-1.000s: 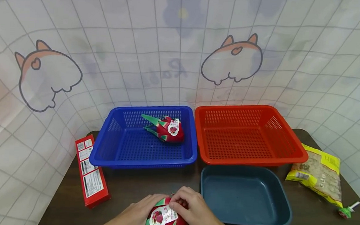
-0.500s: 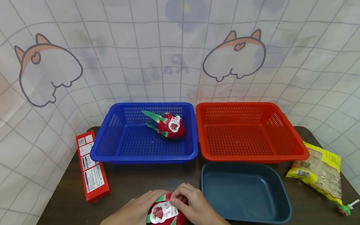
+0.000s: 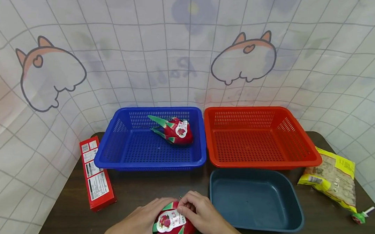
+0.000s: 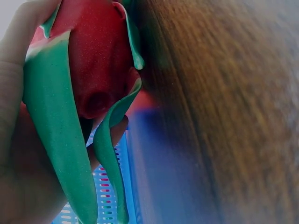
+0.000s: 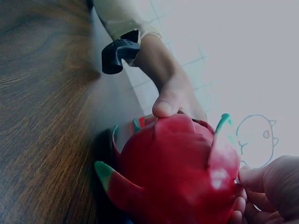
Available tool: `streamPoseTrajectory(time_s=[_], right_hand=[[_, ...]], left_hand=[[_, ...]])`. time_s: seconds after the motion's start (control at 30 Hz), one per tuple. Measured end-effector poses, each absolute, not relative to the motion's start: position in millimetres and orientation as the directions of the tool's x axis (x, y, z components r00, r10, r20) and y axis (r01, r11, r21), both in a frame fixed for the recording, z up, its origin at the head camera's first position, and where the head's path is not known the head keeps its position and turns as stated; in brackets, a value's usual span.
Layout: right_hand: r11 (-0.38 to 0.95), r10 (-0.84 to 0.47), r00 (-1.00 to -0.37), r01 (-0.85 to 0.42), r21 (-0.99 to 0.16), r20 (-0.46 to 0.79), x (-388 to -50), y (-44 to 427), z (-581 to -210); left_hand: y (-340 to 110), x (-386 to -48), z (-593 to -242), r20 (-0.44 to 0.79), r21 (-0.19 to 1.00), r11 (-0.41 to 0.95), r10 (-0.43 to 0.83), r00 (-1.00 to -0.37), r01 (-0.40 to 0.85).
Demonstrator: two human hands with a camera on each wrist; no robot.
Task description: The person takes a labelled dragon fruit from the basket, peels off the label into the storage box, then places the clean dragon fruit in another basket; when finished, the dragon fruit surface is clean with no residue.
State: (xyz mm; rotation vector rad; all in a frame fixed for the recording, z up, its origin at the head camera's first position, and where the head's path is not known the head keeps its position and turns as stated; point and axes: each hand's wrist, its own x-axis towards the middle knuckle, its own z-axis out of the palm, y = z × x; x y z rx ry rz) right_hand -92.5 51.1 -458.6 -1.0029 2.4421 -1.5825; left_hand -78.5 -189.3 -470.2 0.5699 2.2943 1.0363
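Dark wood-grain table [image 3: 137, 188], blue basket [image 3: 150, 165], red basket [image 3: 267, 165], dark teal tray [image 3: 252, 205], red box [image 3: 98, 179], yellow bag [image 3: 334, 180], lollipop [image 3: 359, 217]

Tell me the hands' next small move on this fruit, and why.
Probably smooth down the upper right edge of the label with the right hand: its thumb and finger meet there, the left hand braces the fruit, and the other fruit in the blue basket wears a similar label. The pictures do not settle sticking versus peeling.
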Motion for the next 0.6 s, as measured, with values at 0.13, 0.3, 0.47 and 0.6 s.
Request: streamPoseTrajectory(time_s=[0.13, 0.3, 0.47, 0.6], right_hand=[[0.263, -0.552, -0.791, -0.466, -0.845, 0.265, -92.3, 51.3, -458.6], [0.266, -0.56, -0.793, -0.445, -0.855, 0.239, -92.1, 51.8, -457.8], [0.264, -0.572, -0.795, -0.413, -0.872, 0.203, -91.9, 52.5, -455.7], [0.254, -0.591, -0.791, -0.369, -0.894, 0.158, -91.5, 53.3, -454.3]], left_hand=[[-190.0, -79.4, -471.1, -0.3, 0.778, 0.608, 0.585, -0.754, 0.162], [-189.5, -79.1, -472.4, -0.301, 0.779, 0.607, 0.581, -0.756, 0.156], [-189.4, -78.8, -472.7, -0.295, 0.777, 0.608, 0.578, -0.761, 0.161], [-189.8, -78.3, -472.5, -0.292, 0.785, 0.598, 0.585, -0.757, 0.159]])
